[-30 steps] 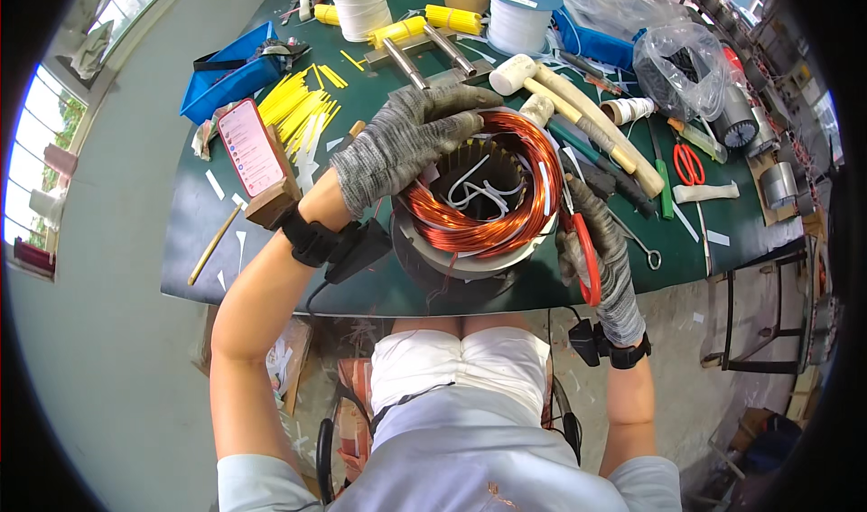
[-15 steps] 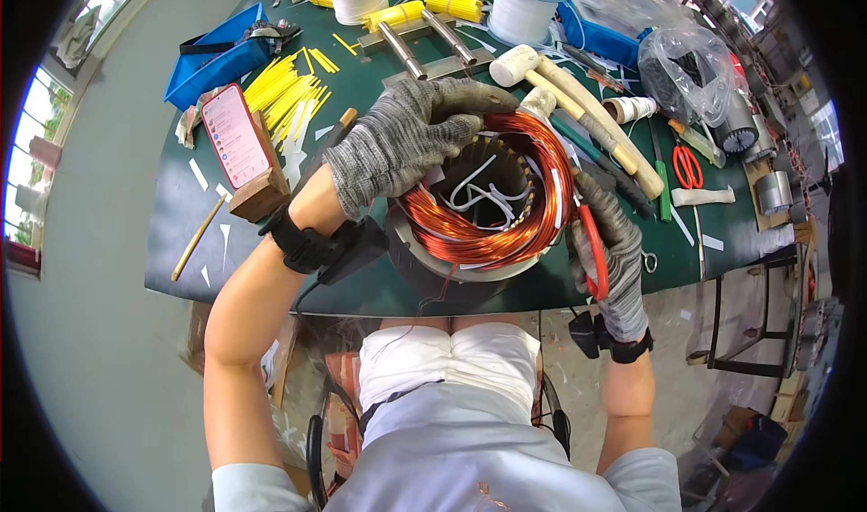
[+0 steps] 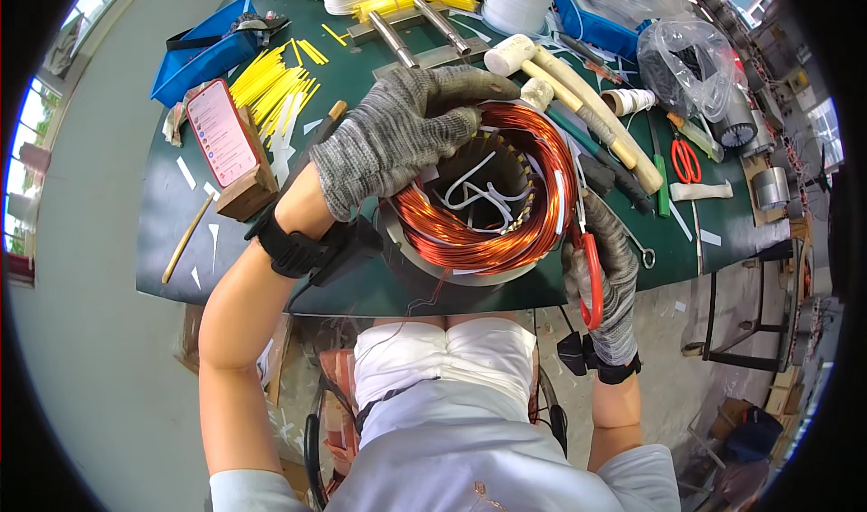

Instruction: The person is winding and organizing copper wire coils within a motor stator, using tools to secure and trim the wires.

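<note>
A motor stator (image 3: 408,250) with a thick ring of copper windings (image 3: 506,252) sits at the table's front edge. White sleeved leads (image 3: 488,194) lie curled inside its bore, and yellow slot pieces line the inner wall. My left hand (image 3: 388,133), in a grey knit glove, is closed over the far left side of the windings, thumb toward the bore. At the right side of the ring, my gloved right hand (image 3: 618,273) grips red-handled scissors (image 3: 593,282). Their blades point away from me, close beside the windings. Thin loose wires hang off the near side.
Two mallets (image 3: 578,106) lie behind the stator, near metal rods (image 3: 391,38) on a block. At left are a phone (image 3: 221,133) on a wooden block, yellow strips (image 3: 271,88) and a blue bin (image 3: 194,60). Red scissors (image 3: 685,162) and a green-handled tool (image 3: 662,187) lie at right.
My right hand and the scissors have come slightly nearer to me, so more of the blades shows. My left hand keeps its hold on the windings. The whole view has shifted a little.
</note>
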A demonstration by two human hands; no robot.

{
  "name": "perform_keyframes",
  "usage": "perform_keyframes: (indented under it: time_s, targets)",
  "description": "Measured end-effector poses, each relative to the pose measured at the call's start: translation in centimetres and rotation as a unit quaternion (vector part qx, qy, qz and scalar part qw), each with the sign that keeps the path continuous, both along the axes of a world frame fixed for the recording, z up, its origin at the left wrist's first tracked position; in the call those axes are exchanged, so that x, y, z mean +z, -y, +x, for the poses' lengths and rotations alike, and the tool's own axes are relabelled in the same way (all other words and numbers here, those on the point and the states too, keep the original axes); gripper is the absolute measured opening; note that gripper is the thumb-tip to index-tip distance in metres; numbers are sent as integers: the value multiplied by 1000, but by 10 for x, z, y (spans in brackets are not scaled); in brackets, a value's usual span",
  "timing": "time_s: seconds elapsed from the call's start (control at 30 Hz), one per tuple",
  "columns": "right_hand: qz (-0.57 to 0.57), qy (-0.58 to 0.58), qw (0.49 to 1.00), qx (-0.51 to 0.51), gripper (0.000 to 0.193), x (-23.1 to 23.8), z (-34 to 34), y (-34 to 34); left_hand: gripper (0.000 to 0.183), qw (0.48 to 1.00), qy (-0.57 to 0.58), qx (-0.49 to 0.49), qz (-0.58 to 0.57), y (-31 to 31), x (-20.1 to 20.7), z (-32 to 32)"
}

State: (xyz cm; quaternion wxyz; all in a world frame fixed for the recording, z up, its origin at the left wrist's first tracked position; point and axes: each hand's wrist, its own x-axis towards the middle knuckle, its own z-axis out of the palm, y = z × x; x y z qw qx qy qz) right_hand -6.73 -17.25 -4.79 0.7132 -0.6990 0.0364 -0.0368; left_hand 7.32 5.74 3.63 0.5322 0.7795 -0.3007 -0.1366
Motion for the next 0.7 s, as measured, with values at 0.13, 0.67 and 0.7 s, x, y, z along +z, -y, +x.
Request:
perform_keyframes:
  time_s: [0.13, 0.67, 0.7]
  targets:
    - [-144, 98, 985, 13, 46, 18, 9, 5, 31, 999, -34, -7, 30, -4, 3, 1]
    - [-672, 235, 688, 143, 54, 100, 43, 41, 61, 965, 101, -237, 48, 12, 7, 44]
    - [-674, 238, 684, 144, 54, 101, 40, 42, 61, 968, 104, -223, 48, 14, 16, 33]
